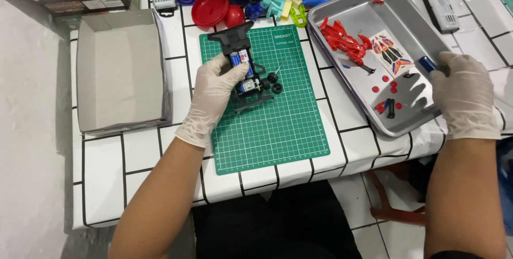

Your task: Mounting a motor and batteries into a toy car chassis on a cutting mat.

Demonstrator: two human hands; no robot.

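White gridded table, one green mat, left hand gripping one black chassis, two batteries, right hand clasping one blue tool

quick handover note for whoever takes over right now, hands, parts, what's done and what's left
Left hand: grip on the black toy car chassis, holding it on the green cutting mat.
Right hand: closed on a blue-handled tool at the edge of the silver metal tray.
Done: two batteries sit in the chassis.
Left: red car body shell, sticker sheet and small red parts lie in the tray, unfitted; loose black wheels lie on the mat.
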